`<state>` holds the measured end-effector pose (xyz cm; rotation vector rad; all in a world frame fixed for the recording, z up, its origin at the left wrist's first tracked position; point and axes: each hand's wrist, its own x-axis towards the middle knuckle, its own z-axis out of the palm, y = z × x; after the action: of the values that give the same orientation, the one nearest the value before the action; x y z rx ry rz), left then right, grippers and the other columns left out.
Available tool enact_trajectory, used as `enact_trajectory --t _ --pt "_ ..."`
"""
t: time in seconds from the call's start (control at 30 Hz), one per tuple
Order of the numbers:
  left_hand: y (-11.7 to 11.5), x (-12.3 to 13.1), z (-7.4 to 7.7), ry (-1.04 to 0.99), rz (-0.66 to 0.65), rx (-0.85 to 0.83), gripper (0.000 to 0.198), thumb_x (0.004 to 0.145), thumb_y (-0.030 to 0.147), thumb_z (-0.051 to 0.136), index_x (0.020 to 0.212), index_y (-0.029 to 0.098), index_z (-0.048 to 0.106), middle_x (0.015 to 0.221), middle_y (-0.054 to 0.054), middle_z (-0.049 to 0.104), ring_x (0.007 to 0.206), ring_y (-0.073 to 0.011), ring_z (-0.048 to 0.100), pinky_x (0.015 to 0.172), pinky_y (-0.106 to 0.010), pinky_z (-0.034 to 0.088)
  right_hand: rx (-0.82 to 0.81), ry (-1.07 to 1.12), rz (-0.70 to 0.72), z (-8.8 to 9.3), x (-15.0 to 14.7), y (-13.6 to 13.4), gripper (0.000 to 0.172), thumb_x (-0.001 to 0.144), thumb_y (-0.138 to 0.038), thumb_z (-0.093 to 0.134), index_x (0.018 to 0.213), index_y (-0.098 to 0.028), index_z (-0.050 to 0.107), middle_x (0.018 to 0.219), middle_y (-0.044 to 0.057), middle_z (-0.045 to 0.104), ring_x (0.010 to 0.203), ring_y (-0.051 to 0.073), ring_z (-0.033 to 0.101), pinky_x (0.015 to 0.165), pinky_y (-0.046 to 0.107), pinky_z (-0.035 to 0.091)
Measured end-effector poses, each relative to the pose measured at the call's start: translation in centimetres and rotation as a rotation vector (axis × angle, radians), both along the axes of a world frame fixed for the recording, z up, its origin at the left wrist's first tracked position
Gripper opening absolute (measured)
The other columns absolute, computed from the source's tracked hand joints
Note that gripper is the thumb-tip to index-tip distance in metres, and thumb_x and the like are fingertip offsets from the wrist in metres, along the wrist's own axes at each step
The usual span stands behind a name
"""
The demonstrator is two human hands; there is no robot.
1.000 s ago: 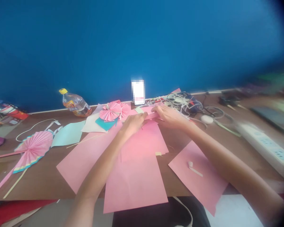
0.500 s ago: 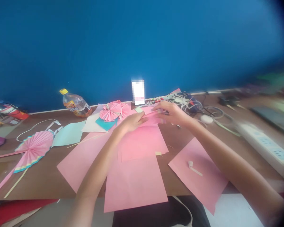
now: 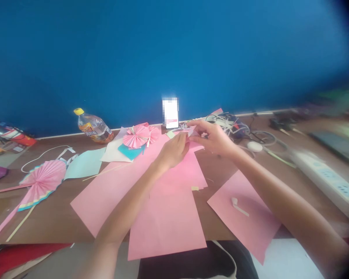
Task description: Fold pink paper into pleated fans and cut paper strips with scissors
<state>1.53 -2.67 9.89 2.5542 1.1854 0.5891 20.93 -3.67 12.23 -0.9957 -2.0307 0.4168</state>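
Both hands meet above the far middle of the table. My left hand (image 3: 176,150) is closed, its fingertips pinching a small piece of pink paper (image 3: 191,131). From the other side my right hand (image 3: 211,135) grips the same piece with thumb and fingers. Much of this paper is hidden by the fingers, so its folds cannot be made out. Beneath the hands lie overlapping pink paper sheets (image 3: 168,224). Left of the hands, pink pleated paper rosettes (image 3: 135,136) rest on white and teal paper (image 3: 130,152).
A lit phone (image 3: 171,114) stands against the blue wall. At left are a tilted bottle (image 3: 94,128), a pleated pink fan (image 3: 46,180) and pale blue paper (image 3: 84,163). A power strip (image 3: 327,180), cables and paper scraps (image 3: 221,123) lie right. Another pink sheet (image 3: 244,232) overhangs the front edge.
My hands have come closer together around the pink paper. My left hand moved right and its fingers curled in; the right hand's fingers closed into a pinch.
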Motion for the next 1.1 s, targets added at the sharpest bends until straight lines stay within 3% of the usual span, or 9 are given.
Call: enact_trajectory --t 0.17,0.33,0.53,0.63,0.77,0.87,0.97,1.1 --pt "-0.3 0.1 0.7 -0.091 0.034 -0.155 0.037 0.100 0.049 0.029 0.118 0.020 0.042 0.104 -0.009 0.065 0.089 -0.0256 0.064 0.072 -0.032 0.046 0.070 -0.082 0.024 0.8 -0.4 -1.0 0.047 0.092 -0.025 0.050 0.139 -0.028 0.049 0.105 0.006 0.067 0.091 0.021 0.063 0.078 0.034 0.050" --pt "-0.8 -0.1 1.6 -0.196 -0.059 -0.258 0.048 0.100 0.054 0.024 0.126 0.019 0.043 0.094 -0.006 0.066 0.084 -0.0227 0.062 0.070 -0.030 0.043 0.123 -0.076 -0.017 1.3 -0.4 -1.4 0.043 0.093 -0.025 0.049 0.135 -0.029 0.053 0.103 0.005 0.065 0.095 0.021 0.062 0.079 0.034 0.052" --pt "-1.0 -0.5 1.6 -0.168 -0.115 -0.348 0.054 0.097 0.061 0.024 0.089 0.016 0.054 0.065 -0.001 0.050 0.061 -0.0152 0.050 0.056 -0.028 0.033 0.128 -0.039 0.015 1.3 0.0 -1.2 0.035 0.092 -0.031 0.055 0.126 -0.026 0.059 0.094 0.005 0.065 0.086 0.020 0.061 0.073 0.032 0.051" --pt "-0.9 -0.7 1.9 -0.165 -0.147 -0.345 0.047 0.098 0.055 0.028 0.091 0.017 0.054 0.067 -0.001 0.051 0.063 -0.0159 0.050 0.059 -0.028 0.036 0.120 -0.060 0.058 1.5 0.1 -1.1 0.031 0.092 -0.031 0.057 0.121 -0.025 0.062 0.096 0.005 0.066 0.084 0.019 0.062 0.074 0.032 0.051" --pt "-1.2 -0.6 2.4 -0.270 -0.068 -0.278 0.026 0.097 0.036 0.036 0.113 0.020 0.047 0.087 -0.004 0.061 0.078 -0.0208 0.058 0.071 -0.032 0.042 0.146 -0.101 0.097 1.7 0.0 -1.2 0.033 0.093 -0.024 0.053 0.126 -0.026 0.060 0.096 0.005 0.068 0.085 0.019 0.064 0.076 0.033 0.052" --pt "-1.6 -0.4 2.4 -0.317 -0.035 -0.264 0.026 0.094 0.026 0.039 0.119 0.021 0.043 0.085 -0.003 0.061 0.076 -0.0213 0.058 0.070 -0.032 0.042 0.167 -0.117 0.103 1.7 -0.2 -1.2 0.037 0.093 -0.021 0.051 0.129 -0.026 0.059 0.095 0.006 0.069 0.087 0.021 0.064 0.077 0.035 0.052" --pt "-1.8 -0.4 2.5 -0.275 -0.063 -0.297 0.023 0.095 0.028 0.038 0.114 0.021 0.048 0.075 -0.001 0.058 0.068 -0.0205 0.056 0.066 -0.032 0.040 0.202 -0.117 0.084 1.7 -0.2 -1.2 0.036 0.093 -0.021 0.052 0.127 -0.026 0.060 0.094 0.006 0.068 0.087 0.022 0.064 0.078 0.037 0.051" --pt "-1.7 -0.6 2.6 -0.299 -0.097 -0.306 0.025 0.097 0.040 0.040 0.103 0.021 0.055 0.078 -0.003 0.060 0.072 -0.0208 0.057 0.067 -0.032 0.040 0.228 -0.112 0.088 1.9 -0.1 -1.2 0.027 0.092 -0.022 0.055 0.118 -0.025 0.064 0.093 0.006 0.068 0.086 0.022 0.063 0.078 0.038 0.050"
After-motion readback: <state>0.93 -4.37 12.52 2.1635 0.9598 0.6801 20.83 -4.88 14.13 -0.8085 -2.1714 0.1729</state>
